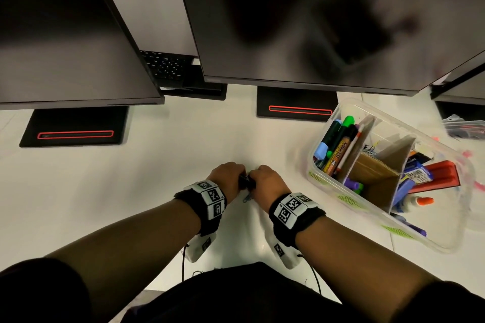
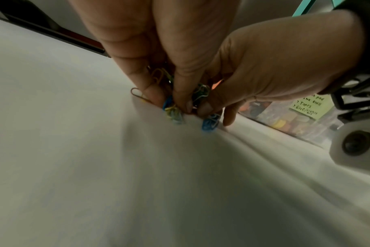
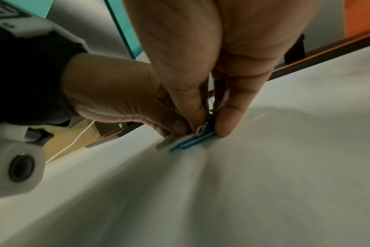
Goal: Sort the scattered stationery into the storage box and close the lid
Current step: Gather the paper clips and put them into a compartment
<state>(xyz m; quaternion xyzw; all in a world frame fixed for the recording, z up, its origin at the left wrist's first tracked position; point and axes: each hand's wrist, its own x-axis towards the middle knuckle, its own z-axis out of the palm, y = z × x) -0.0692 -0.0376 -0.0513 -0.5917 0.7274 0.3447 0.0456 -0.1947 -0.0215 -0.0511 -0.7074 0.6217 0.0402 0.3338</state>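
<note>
A bunch of coloured paper clips (image 2: 173, 113) lies on the white desk (image 1: 183, 160) in front of me. My left hand (image 2: 173, 103) pinches some of them between thumb and fingers. My right hand (image 3: 211, 128) meets it from the right and pinches blue paper clips (image 3: 192, 142) against the desk. In the head view the left hand (image 1: 227, 176) and right hand (image 1: 265, 178) touch at mid-desk, and one loose clip (image 1: 246, 198) lies just below them. The clear storage box (image 1: 319, 178) stands open to the right, with cardboard dividers, markers and glue inside.
Two dark monitors (image 1: 288, 21) overhang the back of the desk on black stands (image 1: 296, 105). A second clear plastic container (image 1: 464, 128) sits at the far right. A green handwritten note (image 2: 310, 107) is stuck on the box wall.
</note>
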